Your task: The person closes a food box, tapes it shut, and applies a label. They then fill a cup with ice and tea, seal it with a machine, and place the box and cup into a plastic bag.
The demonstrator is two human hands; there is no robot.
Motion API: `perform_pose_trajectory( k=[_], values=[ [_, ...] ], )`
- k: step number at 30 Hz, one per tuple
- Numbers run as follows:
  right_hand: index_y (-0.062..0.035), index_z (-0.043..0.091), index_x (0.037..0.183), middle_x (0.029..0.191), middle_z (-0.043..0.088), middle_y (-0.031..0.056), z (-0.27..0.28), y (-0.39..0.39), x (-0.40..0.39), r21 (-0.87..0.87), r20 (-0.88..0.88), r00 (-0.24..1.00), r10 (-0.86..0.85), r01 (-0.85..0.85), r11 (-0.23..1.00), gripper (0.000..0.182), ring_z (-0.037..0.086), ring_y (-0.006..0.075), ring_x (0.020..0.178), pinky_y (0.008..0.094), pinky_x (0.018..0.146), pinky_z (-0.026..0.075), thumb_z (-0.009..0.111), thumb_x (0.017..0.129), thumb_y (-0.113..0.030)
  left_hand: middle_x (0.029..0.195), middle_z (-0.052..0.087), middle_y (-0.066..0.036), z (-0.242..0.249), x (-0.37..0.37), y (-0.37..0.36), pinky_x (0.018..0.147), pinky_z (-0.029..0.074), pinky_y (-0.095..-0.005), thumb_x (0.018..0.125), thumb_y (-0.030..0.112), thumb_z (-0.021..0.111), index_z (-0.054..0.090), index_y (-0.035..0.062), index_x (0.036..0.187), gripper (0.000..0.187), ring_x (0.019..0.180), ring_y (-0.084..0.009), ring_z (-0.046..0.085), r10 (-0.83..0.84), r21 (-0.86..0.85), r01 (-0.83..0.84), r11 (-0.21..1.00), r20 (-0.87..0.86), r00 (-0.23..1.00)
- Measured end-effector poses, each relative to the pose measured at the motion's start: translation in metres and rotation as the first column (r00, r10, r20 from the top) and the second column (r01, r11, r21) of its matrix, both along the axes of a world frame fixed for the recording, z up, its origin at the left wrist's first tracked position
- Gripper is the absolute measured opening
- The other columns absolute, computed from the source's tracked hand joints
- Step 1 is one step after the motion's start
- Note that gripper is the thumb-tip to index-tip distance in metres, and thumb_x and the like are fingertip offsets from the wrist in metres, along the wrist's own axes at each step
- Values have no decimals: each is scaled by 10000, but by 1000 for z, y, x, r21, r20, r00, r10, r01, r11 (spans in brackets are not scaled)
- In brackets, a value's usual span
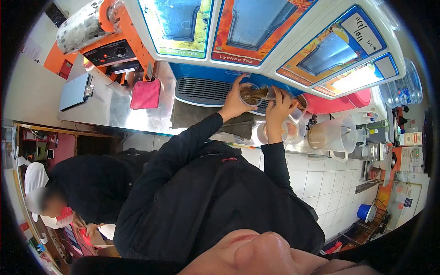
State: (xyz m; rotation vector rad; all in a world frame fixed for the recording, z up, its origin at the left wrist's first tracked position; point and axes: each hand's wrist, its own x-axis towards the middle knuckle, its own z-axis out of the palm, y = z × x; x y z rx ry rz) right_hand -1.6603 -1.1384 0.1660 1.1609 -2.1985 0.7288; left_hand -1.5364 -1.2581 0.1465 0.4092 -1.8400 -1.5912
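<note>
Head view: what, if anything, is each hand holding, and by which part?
The left hand holds a clear cup by its side; the right hand grips a smaller tilted cup around its side.

Here's your shiny metal counter (120, 115), carrying a pink cloth (145, 95), a dark cloth (189, 114) and, rightward, a handled clear jug (333, 137).

The room is bright. White glare shines on the metal worktop (123, 111) and a drink panel (355, 81). Near the dark, round edges, things bend and seem blurry.
</note>
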Motion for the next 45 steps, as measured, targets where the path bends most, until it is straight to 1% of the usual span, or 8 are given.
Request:
perform_pose_trajectory(
  k=[21, 24, 26, 29, 36, 41, 42, 45],
  values=[
    [-285, 617, 1137, 1186, 528, 24, 3, -9, 11, -39, 54, 993, 108, -106, 994, 520, 459, 234, 1189, 647, 1040, 118, 622, 675, -47, 1195, 526, -160, -2, 13, 4, 987, 422, -375, 509, 146, 895, 163, 96, 1413, 1164, 1131, -277, 539, 107, -28, -109, 994, -60, 992],
    [-193, 620, 1147, 1097, 572, 61, 0, -14, 12, -52, 148, 983, 106, -100, 994, 483, 529, 248, 1109, 547, 1055, 223, 665, 682, -72, 1199, 524, -161, 2, 17, 5, 992, 418, -374, 508, 155, 900, 165, 95, 1415, 1169, 1134, -276, 537, 128, -14, -129, 992, -84, 988],
    [-94, 607, 1131, 1017, 633, 108, -19, -22, 2, -322, 552, 764, 333, -173, 931, 460, 611, 262, 963, 410, 917, 425, 736, 689, -106, 1202, 522, -161, 5, 22, 5, 995, 415, -374, 508, 159, 902, 165, 95, 1417, 1172, 1137, -276, 535, 152, -20, -154, 988, -83, 985],
    [-24, 595, 1092, 945, 660, 153, -45, -32, -5, -368, 560, 761, 328, -127, 921, 457, 647, 277, 846, 329, 756, 493, 782, 689, -129, 1194, 533, -156, 5, 30, 5, 991, 420, -374, 518, 164, 902, 169, 94, 1416, 1161, 1128, -270, 543, 185, -26, -190, 981, -130, 974],
    [-15, 574, 1133, 997, 662, 174, -116, -39, -28, -348, 656, 707, 263, -26, 937, 535, 646, 317, 926, 358, 804, 485, 801, 666, -144, 1148, 572, -146, 14, 61, 11, 961, 452, -348, 528, 159, 901, 190, 81, 1414, 1139, 1082, -233, 574, 376, -24, -381, 924, -121, 919],
    [99, 423, 1248, 1284, 483, 231, -128, -25, -18, -229, 412, 911, 27, 74, 971, 726, 506, 321, 1168, 358, 998, 377, 781, 642, -81, 1158, 572, -146, 19, 90, 18, 957, 444, -330, 535, 134, 897, 189, 60, 1414, 1132, 1069, -215, 575, 544, 37, -546, 837, -178, 820],
    [42, 432, 1223, 1141, 521, 184, -141, -26, -8, -489, 533, 833, 151, 157, 858, 620, 509, 296, 1097, 356, 933, 426, 724, 678, -6, 1155, 575, -146, 22, 98, 19, 955, 440, -325, 537, 136, 896, 184, 58, 1416, 1133, 1071, -214, 573, 573, 34, -578, 815, -193, 797],
    [5, 431, 1182, 1079, 506, 120, -80, -15, 58, -555, 747, 444, 495, 6, 832, 568, 518, 203, 1030, 320, 840, 463, 731, 700, -27, 1193, 538, -134, 25, 120, 18, 977, 431, -353, 547, 138, 891, 187, 59, 1415, 1120, 1113, -213, 545, 642, 8, -648, 762, -143, 753]
  ],
)
